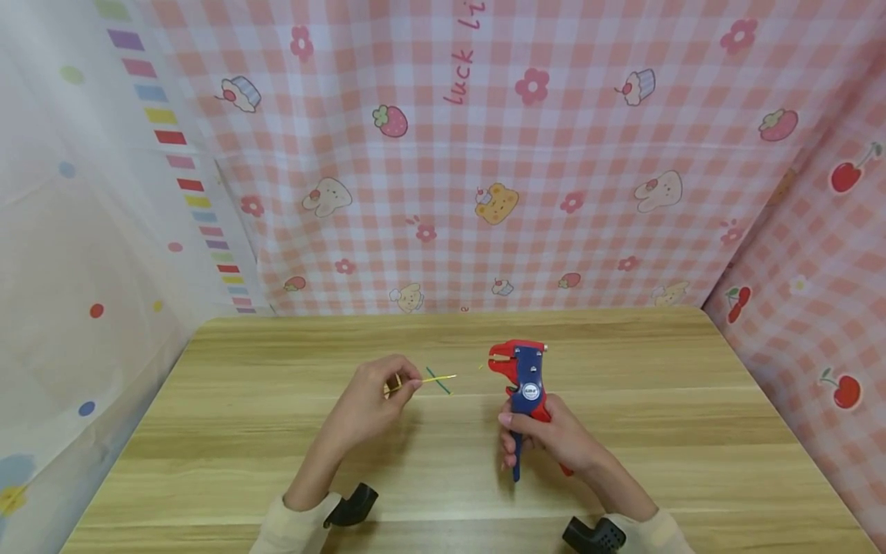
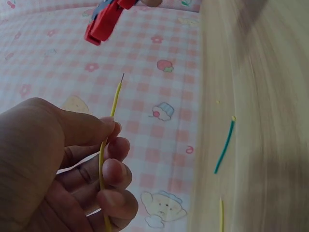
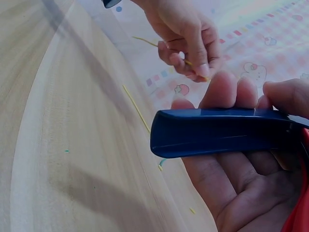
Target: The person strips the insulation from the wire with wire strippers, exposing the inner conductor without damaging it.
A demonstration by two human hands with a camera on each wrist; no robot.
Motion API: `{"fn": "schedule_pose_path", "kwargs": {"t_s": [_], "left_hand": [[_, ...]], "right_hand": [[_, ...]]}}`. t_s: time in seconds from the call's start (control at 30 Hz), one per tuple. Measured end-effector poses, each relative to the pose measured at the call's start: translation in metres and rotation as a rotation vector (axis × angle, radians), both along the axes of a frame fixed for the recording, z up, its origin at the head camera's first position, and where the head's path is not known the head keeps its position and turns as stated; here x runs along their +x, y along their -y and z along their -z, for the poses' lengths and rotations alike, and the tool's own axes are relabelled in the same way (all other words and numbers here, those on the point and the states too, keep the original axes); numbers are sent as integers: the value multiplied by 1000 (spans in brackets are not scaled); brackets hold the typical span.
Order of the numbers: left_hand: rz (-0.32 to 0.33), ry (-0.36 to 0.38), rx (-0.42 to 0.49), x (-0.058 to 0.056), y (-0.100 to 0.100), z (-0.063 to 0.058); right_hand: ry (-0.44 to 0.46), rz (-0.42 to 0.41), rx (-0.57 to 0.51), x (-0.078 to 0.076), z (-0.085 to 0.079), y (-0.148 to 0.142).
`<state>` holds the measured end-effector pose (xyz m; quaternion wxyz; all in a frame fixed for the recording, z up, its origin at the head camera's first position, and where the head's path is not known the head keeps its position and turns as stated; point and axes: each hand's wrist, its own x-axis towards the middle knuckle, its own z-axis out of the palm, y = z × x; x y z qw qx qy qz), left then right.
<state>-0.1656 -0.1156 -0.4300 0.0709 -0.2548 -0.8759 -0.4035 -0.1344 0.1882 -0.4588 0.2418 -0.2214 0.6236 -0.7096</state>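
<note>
My left hand (image 1: 374,400) pinches a thin yellow wire (image 2: 116,99) between thumb and index finger. Its bare metal tip (image 2: 122,77) sticks out past the yellow insulation and points toward the right; the other end runs back past the curled fingers. In my right hand (image 1: 554,433) is a red and blue wire stripper (image 1: 531,369), held upright by its handles. The stripper's red jaws face left and stand apart, with a gap between them and the wire's tip. Its blue handle (image 3: 217,133) crosses the palm in the right wrist view.
On the wooden table (image 1: 277,462) lies a short green wire (image 2: 224,147) with a yellow bit at one end. Another yellow wire (image 3: 136,108) rests near it, and a tiny yellow scrap (image 1: 481,367) lies left of the stripper. A checked cloth (image 1: 415,169) hangs behind the table.
</note>
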Motion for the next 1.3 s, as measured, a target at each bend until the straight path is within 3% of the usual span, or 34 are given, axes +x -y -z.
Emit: {"fn": "schedule_pose_path", "kwargs": {"t_s": [0.57, 0.87, 1.3], "left_hand": [[-61, 152, -18, -14, 20, 22], [-97, 181, -31, -21, 28, 36], [-151, 216, -62, -25, 34, 47]], "right_hand": [[-7, -5, 0, -2, 0, -2], [-2, 5, 19, -2, 0, -3], [-4, 24, 23, -5, -2, -10]]}}
